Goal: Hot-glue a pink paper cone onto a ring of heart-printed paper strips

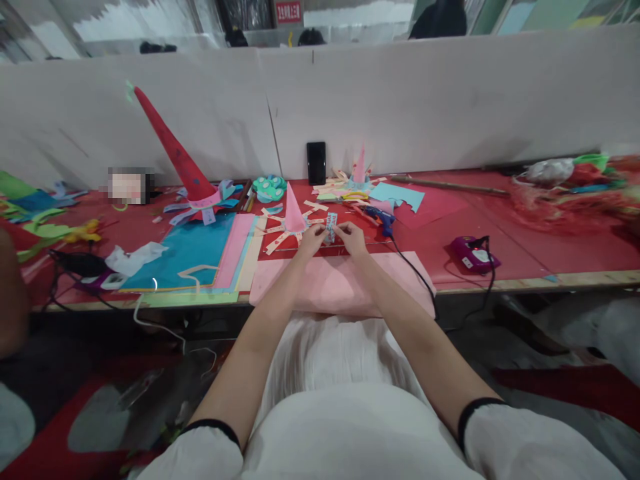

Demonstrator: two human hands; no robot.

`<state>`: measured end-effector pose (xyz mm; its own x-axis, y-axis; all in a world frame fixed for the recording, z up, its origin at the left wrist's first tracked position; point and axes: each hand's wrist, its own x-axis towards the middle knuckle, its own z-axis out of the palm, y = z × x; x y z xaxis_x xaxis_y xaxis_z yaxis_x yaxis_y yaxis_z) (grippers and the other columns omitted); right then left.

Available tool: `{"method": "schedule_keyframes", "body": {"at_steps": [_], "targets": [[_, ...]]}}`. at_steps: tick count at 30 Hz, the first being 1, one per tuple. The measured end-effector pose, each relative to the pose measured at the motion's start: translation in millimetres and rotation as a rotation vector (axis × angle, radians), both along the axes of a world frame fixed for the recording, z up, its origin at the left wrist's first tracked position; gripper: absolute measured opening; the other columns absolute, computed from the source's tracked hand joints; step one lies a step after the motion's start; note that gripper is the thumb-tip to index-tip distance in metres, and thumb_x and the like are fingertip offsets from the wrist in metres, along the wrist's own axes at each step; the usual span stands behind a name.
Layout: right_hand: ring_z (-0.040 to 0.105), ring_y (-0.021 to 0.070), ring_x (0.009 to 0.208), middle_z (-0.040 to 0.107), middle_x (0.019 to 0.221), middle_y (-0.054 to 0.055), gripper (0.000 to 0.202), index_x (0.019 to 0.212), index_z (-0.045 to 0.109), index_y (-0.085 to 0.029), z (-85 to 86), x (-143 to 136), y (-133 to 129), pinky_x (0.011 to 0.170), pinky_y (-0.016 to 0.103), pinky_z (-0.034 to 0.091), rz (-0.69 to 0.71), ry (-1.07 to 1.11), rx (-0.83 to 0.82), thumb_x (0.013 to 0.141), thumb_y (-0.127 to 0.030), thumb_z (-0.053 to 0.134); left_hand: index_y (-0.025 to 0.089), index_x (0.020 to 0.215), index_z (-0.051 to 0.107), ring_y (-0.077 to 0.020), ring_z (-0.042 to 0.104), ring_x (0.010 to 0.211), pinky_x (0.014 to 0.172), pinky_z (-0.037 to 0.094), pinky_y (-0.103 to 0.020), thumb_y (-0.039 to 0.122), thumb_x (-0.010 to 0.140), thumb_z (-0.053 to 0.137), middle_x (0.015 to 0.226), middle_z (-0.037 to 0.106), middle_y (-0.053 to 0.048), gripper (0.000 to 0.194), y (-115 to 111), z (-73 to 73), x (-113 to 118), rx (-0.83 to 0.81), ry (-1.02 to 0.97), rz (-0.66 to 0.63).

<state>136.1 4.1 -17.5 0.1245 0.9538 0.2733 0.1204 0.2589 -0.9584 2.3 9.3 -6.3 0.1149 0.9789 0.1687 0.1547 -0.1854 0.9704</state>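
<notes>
Red-covered surface (540,250) ran before a pale partition (390,100); left hand (313,240) and right hand (353,238) both pinched a blue patterned strip (331,225) near the middle of the near edge, just past a pink sheet (335,283), beside a pink cone (294,212). Step judged: two-handed adjustment of the strip, the next move seeming to call for a light, steady grip. Strip markings were unreadable; a red sign (289,12) beyond bore white characters, too small to read surely.

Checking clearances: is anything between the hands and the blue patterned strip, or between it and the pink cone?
Nothing visible separates the left hand or right hand from the blue patterned strip: both hold it. Toward the pink cone, pale paper strips at its base lie between.
</notes>
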Motion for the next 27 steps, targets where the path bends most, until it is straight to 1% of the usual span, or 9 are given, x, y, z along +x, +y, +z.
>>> {"method": "schedule_keyframes", "body": {"at_steps": [6, 10, 20, 27], "targets": [[0.052, 0.0115, 0.067, 0.060, 0.069, 0.002, 0.040, 0.067, 0.054, -0.016, -0.1, 1.5, 0.8, 0.072, 0.027, 0.044, 0.011, 0.004, 0.002, 0.062, -0.055, 0.063, 0.015, 0.066, 0.052, -0.0088, 0.054, 0.050, 0.054, 0.048, -0.023, 0.017, 0.074, 0.054, 0.064, 0.054, 0.003, 0.009, 0.7, 0.1, -0.4, -0.007, 0.019, -0.011], [0.051, 0.0110, 0.067, 0.060, 0.069, 0.002, 0.042, 0.067, 0.053, -0.017, 0.1, 2.2, 1.6, 0.071, 0.027, 0.043, 0.025, 0.006, 0.010, 0.061, -0.057, 0.062, 0.016, 0.067, 0.051, -0.0098, 0.056, 0.052, 0.054, 0.049, -0.023, 0.020, 0.074, 0.055, 0.063, 0.054, 0.003, 0.009, 1.7, -1.1, -0.3, -0.002, 0.030, -0.013], [0.048, 0.0102, 0.064, 0.055, 0.067, 0.000, 0.045, 0.068, 0.050, -0.018, -2.8, 2.1, 4.2, 0.068, 0.026, 0.042, 0.073, 0.011, 0.051, 0.061, -0.061, 0.060, 0.016, 0.068, 0.051, -0.0097, 0.056, 0.051, 0.054, 0.047, -0.023, 0.023, 0.075, 0.054, 0.065, 0.054, 0.003, 0.010, 2.7, -3.0, -1.8, 0.022, 0.065, -0.016], [0.046, 0.0096, 0.061, 0.052, 0.065, -0.001, 0.046, 0.068, 0.047, -0.019, -6.9, 1.3, 6.2, 0.063, 0.025, 0.040, 0.091, 0.000, 0.055, 0.063, -0.063, 0.057, 0.017, 0.066, 0.052, -0.0113, 0.056, 0.056, 0.060, 0.046, -0.024, 0.024, 0.075, 0.054, 0.062, 0.055, 0.003, 0.011, 3.5, -3.3, -2.5, 0.063, 0.106, 0.002]]}}
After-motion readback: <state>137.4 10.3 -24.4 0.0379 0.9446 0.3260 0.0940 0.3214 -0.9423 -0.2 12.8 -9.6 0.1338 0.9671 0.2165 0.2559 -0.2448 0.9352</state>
